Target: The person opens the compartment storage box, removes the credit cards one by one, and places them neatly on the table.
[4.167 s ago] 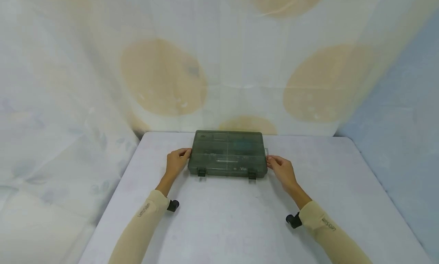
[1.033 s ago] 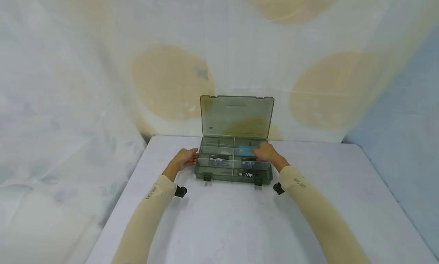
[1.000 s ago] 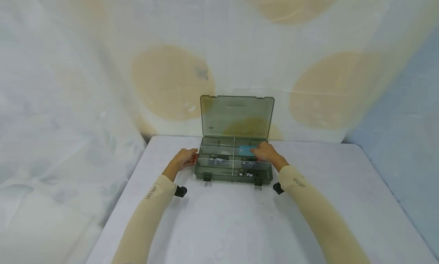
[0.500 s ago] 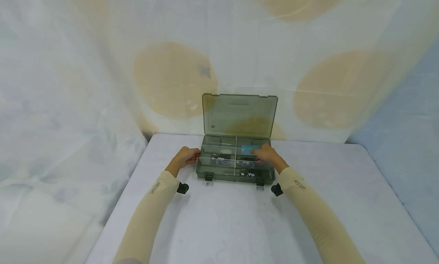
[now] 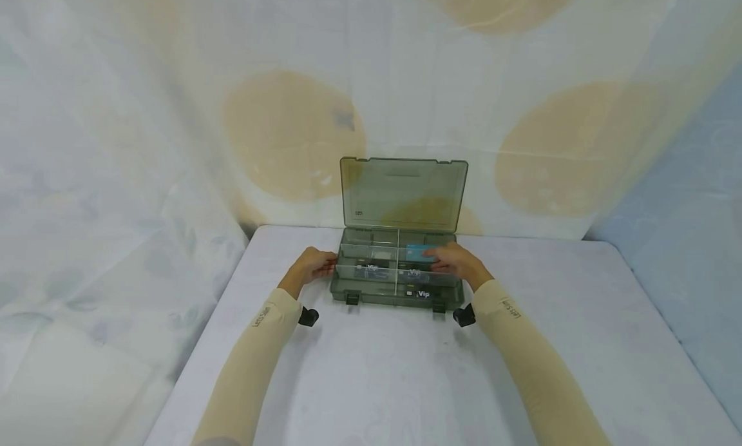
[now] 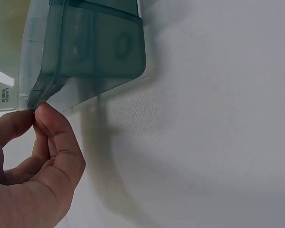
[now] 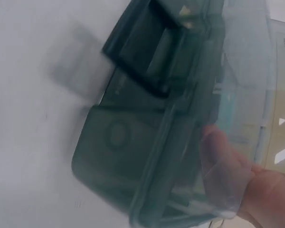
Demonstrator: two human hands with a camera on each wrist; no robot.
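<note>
A smoky green see-through compartment box (image 5: 379,297) stands open at the middle of the table, its lid (image 5: 404,194) upright. Cards marked "Vip" (image 5: 371,267) lie in its compartments. My left hand (image 5: 313,265) holds the box's left side, with fingertips pinching the rim at the corner (image 6: 38,102). My right hand (image 5: 437,256) reaches into the right rear compartment, its fingers on a light blue card (image 5: 416,251). In the right wrist view that hand (image 7: 228,161) shows blurred through the box wall (image 7: 147,137), below a dark latch (image 7: 142,57).
The box rests on a white cloth-covered table (image 5: 406,375). A pale draped cloth with tan circles (image 5: 290,130) hangs close behind the box and along both sides. Two dark latches (image 5: 351,298) hang at the box's front.
Four seconds ago the lid was down with a hand at each side. Now it stands up and my right hand is inside at the blue card. Over the last second little has moved.
</note>
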